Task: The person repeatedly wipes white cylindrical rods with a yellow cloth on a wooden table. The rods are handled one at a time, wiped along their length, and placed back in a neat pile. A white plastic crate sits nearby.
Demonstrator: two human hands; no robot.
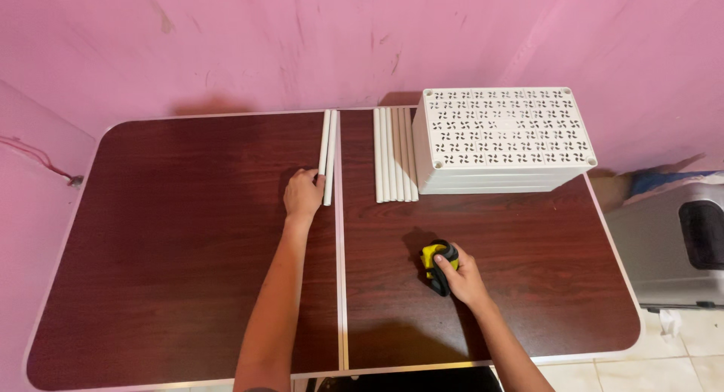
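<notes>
The left hand (303, 195) is stretched forward over the dark wooden table (181, 271), with the forearm held almost straight up the frame. Its fingers are curled loosely and laid against the near end of a pair of white tubes (328, 156), which lie side by side along the table's middle seam; whether the tubes are actually gripped cannot be told. The right hand (461, 277) is kept nearer the body, with the forearm angled in from the lower right. It is closed around a small yellow and black tool (437, 262), which rests on the table surface. Further back, a row of white tubes (394, 166) is laid beside a stack of white perforated panels (504, 139) at the pink wall (226, 45).
</notes>
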